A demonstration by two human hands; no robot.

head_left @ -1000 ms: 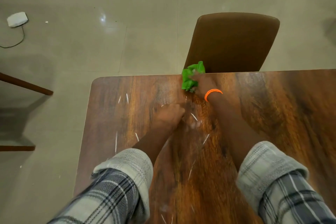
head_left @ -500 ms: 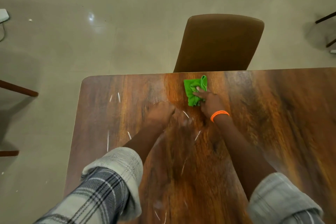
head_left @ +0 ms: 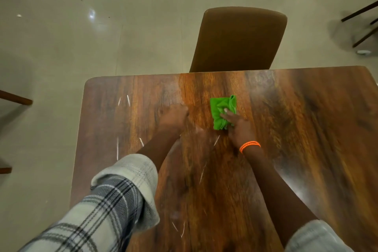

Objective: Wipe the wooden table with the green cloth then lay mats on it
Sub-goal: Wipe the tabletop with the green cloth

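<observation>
The wooden table (head_left: 306, 129) fills the lower part of the view and has thin white streaks on its left half. A small green cloth (head_left: 217, 106) lies on the table a little back from the far edge, near the middle. My right hand (head_left: 238, 129), with an orange band on its wrist, presses on the cloth's near side with extended fingers. My left hand (head_left: 173, 117) rests on the bare wood just left of the cloth, its fingers curled into a fist and holding nothing. No mats are in view.
A brown chair (head_left: 239, 41) is pushed against the table's far edge, right behind the cloth. Pale tiled floor surrounds the table. Dark furniture legs (head_left: 360, 12) show at the far right, and a wooden bar (head_left: 16, 98) juts in at the left.
My right hand has drawn the green cloth from the far edge back towards me and slightly right, and the bunched cloth has flattened. My left hand has stayed in place.
</observation>
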